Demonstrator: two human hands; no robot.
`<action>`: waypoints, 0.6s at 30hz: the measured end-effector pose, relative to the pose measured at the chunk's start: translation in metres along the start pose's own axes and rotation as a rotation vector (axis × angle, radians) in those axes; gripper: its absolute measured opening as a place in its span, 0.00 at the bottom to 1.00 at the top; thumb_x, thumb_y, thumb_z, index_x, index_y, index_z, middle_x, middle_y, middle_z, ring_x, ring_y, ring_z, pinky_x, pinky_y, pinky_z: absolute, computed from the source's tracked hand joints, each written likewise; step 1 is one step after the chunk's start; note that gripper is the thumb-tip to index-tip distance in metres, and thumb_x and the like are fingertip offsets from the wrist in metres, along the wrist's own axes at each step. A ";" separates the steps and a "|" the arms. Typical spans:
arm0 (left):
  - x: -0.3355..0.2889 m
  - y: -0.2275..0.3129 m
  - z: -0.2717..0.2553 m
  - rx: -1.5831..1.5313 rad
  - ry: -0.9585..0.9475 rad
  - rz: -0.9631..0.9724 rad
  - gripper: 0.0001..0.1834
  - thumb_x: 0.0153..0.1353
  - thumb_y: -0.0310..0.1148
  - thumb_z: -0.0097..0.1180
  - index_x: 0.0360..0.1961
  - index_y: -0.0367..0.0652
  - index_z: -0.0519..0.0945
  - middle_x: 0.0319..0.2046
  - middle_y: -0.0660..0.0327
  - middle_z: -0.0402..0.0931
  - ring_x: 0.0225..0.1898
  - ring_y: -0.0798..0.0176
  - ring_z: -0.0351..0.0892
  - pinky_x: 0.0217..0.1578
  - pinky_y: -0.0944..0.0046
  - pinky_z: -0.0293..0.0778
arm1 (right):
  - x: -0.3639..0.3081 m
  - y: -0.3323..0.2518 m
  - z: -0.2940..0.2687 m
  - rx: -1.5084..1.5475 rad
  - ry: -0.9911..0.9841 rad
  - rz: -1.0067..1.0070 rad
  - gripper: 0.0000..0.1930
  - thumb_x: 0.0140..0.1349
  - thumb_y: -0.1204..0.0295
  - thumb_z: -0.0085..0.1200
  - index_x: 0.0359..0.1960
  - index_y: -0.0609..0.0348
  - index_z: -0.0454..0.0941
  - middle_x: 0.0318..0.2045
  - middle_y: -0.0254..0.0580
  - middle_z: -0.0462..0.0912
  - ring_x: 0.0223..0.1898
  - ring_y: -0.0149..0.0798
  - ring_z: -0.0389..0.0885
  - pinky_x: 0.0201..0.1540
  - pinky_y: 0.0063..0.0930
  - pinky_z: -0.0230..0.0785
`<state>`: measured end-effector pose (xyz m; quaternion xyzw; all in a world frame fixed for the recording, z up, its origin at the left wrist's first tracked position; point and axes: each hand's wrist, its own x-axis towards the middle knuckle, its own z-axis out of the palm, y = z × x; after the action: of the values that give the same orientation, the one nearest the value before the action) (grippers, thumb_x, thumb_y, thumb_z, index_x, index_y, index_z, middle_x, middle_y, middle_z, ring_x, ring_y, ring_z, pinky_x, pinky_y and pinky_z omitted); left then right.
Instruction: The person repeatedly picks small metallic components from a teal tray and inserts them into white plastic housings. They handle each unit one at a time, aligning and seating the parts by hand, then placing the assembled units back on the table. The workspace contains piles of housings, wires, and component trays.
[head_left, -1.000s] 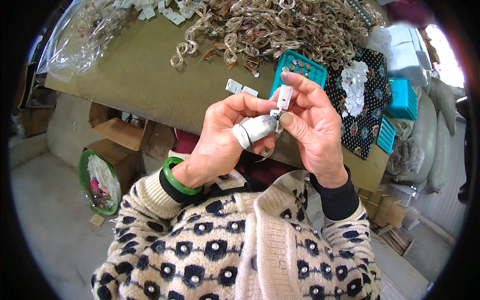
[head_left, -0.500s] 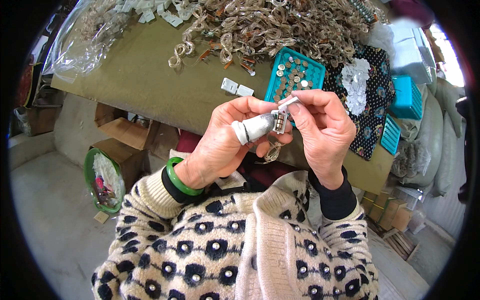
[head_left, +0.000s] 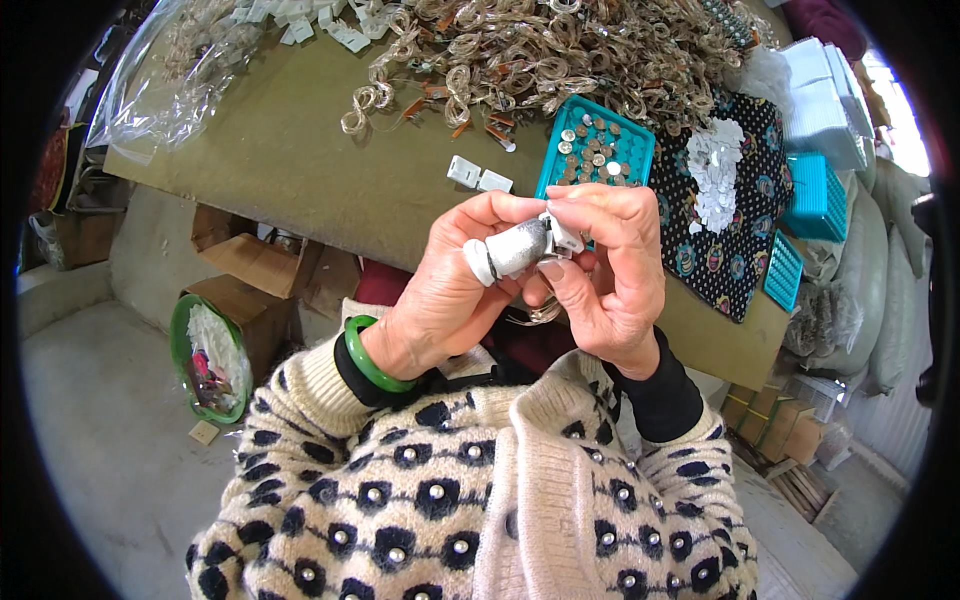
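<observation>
left hand [head_left: 440, 300] gripping grey tube [head_left: 515, 250] at chest height | right hand [head_left: 610, 270] pinching white clip [head_left: 562, 235] at tube tip | clip seemingly being worked on, unfinished | many loops [head_left: 560, 50] waiting on table [head_left: 290, 170]

— Where is open room on the tabletop [head_left: 300, 170]?

— The bare stretch left of the teal tray [head_left: 640, 150]. Beyond it, the heap of curled trims [head_left: 560, 50] blocks the far side; two small white clips [head_left: 478, 177] lie just beside the tray.

— And rightward?

— Crowded: a patterned cloth [head_left: 720, 250] and more teal trays [head_left: 815, 195].

Teal tray [head_left: 640, 140] of metal discs, curly trim heap [head_left: 560, 50] — green basket [head_left: 180, 345]
</observation>
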<state>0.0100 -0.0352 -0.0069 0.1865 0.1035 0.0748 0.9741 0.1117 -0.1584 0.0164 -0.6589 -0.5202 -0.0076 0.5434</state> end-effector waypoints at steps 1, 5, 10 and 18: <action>0.001 -0.001 -0.002 -0.025 -0.012 -0.028 0.10 0.66 0.32 0.58 0.47 0.41 0.78 0.37 0.55 0.81 0.29 0.62 0.84 0.26 0.68 0.80 | -0.001 0.003 0.002 -0.016 0.013 -0.044 0.17 0.54 0.81 0.61 0.48 0.64 0.79 0.41 0.47 0.76 0.43 0.46 0.76 0.49 0.38 0.72; 0.002 -0.007 -0.009 -0.115 -0.019 -0.111 0.06 0.66 0.32 0.58 0.39 0.42 0.77 0.33 0.58 0.82 0.28 0.64 0.84 0.26 0.68 0.81 | -0.003 0.011 0.013 -0.059 0.079 -0.149 0.13 0.60 0.76 0.60 0.45 0.69 0.78 0.35 0.46 0.75 0.35 0.44 0.75 0.44 0.39 0.75; -0.003 -0.011 -0.012 -0.143 0.011 -0.132 0.06 0.65 0.32 0.58 0.34 0.43 0.75 0.32 0.62 0.80 0.29 0.67 0.82 0.30 0.70 0.80 | -0.004 0.005 0.021 -0.151 0.128 -0.195 0.12 0.62 0.76 0.58 0.44 0.71 0.77 0.33 0.48 0.75 0.32 0.46 0.74 0.39 0.41 0.74; -0.002 0.009 -0.018 -0.064 -0.157 -0.084 0.18 0.63 0.37 0.63 0.50 0.44 0.73 0.50 0.51 0.75 0.44 0.50 0.83 0.29 0.63 0.83 | -0.019 -0.015 -0.032 -0.332 -0.057 0.057 0.16 0.60 0.79 0.57 0.51 0.62 0.78 0.45 0.50 0.75 0.44 0.47 0.76 0.47 0.36 0.72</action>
<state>0.0031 -0.0214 -0.0197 0.1561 0.0322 0.0222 0.9870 0.1098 -0.1964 0.0292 -0.7538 -0.5081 -0.0594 0.4123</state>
